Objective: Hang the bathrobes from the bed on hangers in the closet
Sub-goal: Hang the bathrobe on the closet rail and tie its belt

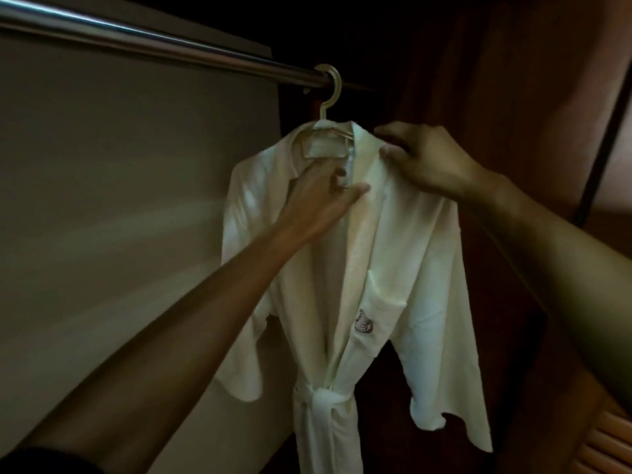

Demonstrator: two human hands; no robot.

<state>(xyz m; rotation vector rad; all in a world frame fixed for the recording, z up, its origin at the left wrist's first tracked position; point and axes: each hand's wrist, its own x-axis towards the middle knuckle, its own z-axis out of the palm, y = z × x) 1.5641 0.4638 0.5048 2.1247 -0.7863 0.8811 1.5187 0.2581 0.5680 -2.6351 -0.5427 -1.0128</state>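
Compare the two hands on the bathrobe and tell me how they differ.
The left hand sits lower, at the neck opening under the hanger. The right hand is higher, at the shoulder of the bathrobe. The right hand pinches the collar between thumb and fingers. The left hand's fingers curl inward with the thumb stuck out, and its grip is unclear. Both reach up to the same bathrobe.

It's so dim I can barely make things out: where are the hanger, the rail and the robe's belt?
Rail (pixel 136 39): head view, on its shiny middle stretch.
Hanger (pixel 337 84): head view, on its hook over the rail.
Belt (pixel 323 401): head view, on the knot at the waist.
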